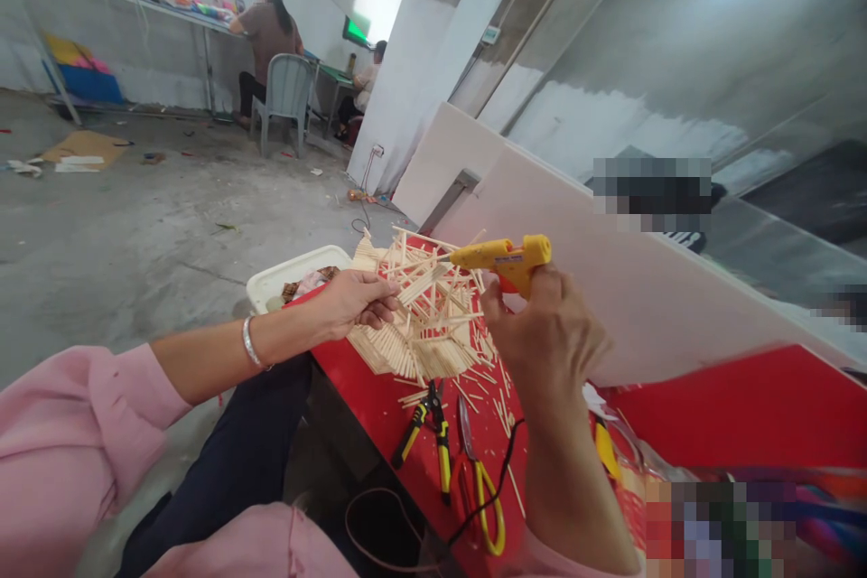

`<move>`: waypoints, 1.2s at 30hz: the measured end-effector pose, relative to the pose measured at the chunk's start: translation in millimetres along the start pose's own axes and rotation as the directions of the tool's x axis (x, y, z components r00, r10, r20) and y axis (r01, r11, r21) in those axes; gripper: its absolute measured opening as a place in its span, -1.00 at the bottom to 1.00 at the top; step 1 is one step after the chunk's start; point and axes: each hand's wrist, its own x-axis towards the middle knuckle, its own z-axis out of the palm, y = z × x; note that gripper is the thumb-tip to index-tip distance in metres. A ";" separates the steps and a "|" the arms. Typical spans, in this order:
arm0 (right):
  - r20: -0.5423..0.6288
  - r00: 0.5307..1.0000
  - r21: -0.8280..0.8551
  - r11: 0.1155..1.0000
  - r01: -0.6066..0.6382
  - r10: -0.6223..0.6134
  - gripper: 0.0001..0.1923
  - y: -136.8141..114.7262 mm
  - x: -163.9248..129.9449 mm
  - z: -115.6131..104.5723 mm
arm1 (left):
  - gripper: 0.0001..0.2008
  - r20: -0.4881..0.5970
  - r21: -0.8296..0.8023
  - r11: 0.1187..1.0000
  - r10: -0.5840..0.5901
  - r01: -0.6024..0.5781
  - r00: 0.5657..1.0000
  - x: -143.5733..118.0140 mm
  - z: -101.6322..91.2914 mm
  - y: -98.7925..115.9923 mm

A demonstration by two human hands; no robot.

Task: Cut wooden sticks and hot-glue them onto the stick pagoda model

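My right hand (552,330) is wrapped round the handle of a yellow glue gun (498,257), its nozzle pointing left. Close to that nozzle, my left hand (362,300) pinches a small flat piece of wooden sticks (421,285) laid side by side. Whether nozzle and piece touch, I cannot tell. Below both hands lies a heap of wooden sticks (443,357), some joined into fan-like panels and others loose. Black-and-yellow pliers (440,438) and scissors (489,506) with red and yellow handles lie nearer to me on the red tabletop (369,393).
At the table's left edge sits a cream tray (261,287) with cloth-like items. A white board (542,226) stands behind the table. A black cord (498,483) crosses the front. Further back, a person sits on a grey chair (288,95); several people are nearby.
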 end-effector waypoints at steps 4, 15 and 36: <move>-0.013 1.000 -0.043 0.999 0.008 -0.009 -0.60 0.3 0.5 0.9 | -0.70 0.005 -0.012 1.000 -0.009 0.009 1.000 0.2 0.6 -0.2; -0.027 0.999 -0.028 0.999 0.041 -0.042 -0.62 1.2 2.6 3.1 | -0.71 0.017 0.009 1.000 0.019 -0.019 1.000 3.2 -2.6 -2.4; -0.071 0.997 0.015 0.999 0.036 -0.035 -0.63 1.8 -2.4 -4.2 | -0.71 0.031 -0.029 0.998 0.054 -0.053 0.998 6.1 -3.7 -5.8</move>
